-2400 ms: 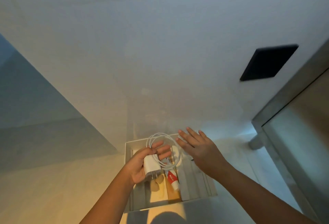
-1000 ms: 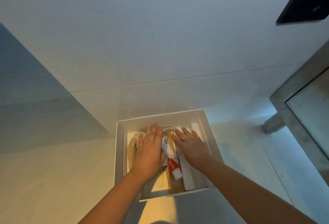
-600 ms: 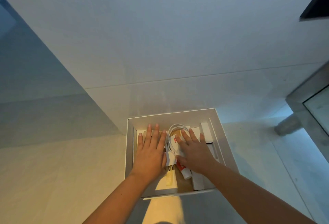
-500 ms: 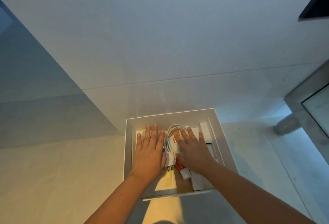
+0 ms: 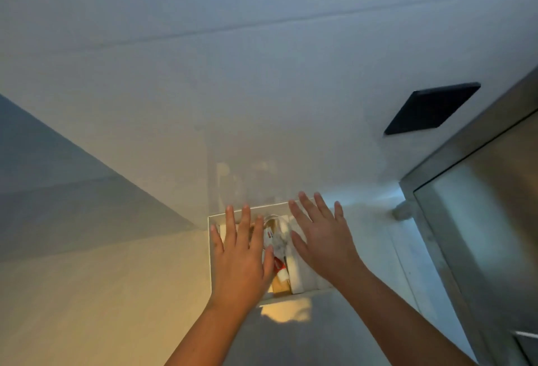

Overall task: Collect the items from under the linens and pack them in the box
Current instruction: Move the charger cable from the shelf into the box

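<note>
While left hand (image 5: 241, 261) covers box (image 5: 270, 210), tube (image 5: 279, 266) lies front-to-back, cap apparently nearward.

Dim overall. Cool blue-grey light washes the wall (image 5: 262, 74) from 12 to 3 o'clock; a warm yellow glow spreads at 7 o'clock, with 1 bright patch at 6. Motion blur smears what lies in the box (image 5: 276, 209) and the dark square (image 5: 431, 109) at 2 o'clock. Edge lines bow.

left hand (image 5: 241, 261): bare, on the left side of the box (image 5: 272, 209)
right hand (image 5: 323, 245): bare, on the box's right side
fingers (image 5: 230, 221): plain, short nails
arms (image 5: 209, 333): bare skin, long and thin
</note>
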Available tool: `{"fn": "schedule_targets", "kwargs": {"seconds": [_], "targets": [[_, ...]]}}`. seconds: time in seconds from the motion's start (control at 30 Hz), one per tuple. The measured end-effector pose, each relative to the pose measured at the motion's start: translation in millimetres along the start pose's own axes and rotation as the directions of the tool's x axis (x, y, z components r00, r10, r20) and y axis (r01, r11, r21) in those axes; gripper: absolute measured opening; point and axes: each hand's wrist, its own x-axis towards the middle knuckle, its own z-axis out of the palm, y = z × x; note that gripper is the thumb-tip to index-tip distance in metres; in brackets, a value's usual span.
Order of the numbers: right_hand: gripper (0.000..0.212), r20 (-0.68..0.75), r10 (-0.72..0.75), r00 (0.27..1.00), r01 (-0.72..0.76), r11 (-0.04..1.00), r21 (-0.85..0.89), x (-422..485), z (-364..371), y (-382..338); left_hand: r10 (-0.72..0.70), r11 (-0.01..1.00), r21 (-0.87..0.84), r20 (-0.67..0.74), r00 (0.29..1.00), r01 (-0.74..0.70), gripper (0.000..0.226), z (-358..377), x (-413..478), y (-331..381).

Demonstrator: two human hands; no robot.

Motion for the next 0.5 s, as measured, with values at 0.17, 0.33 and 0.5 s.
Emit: {"fn": "schedule_targets", "kwargs": {"seconds": [0.17,0.33,0.5], "targets": [[0.051,-0.093,0.057,0.994,-0.049,0.995,0.086,-13.5,-132.4,-18.8,-0.007,1.0,0.028,-0.025,1.0,0.008,0.04,-123.5,-5.7,27.2],[0.053,-0.105,0.052,0.993,-0.047,0.998,0.049,-32.7,-262.8,-20.4,-0.065,0.998,0.009,0.052,0.997,0.064,0.052,-250.3,-13.7,64.8],[0.057,-0.095,0.066,0.993,-0.064,0.998,0.026,-49.4,-395.5,-13.9,-0.058,0.998,-0.04,-0.018,0.998,0.057,0.047,-366.5,-26.5,96.7]]}}
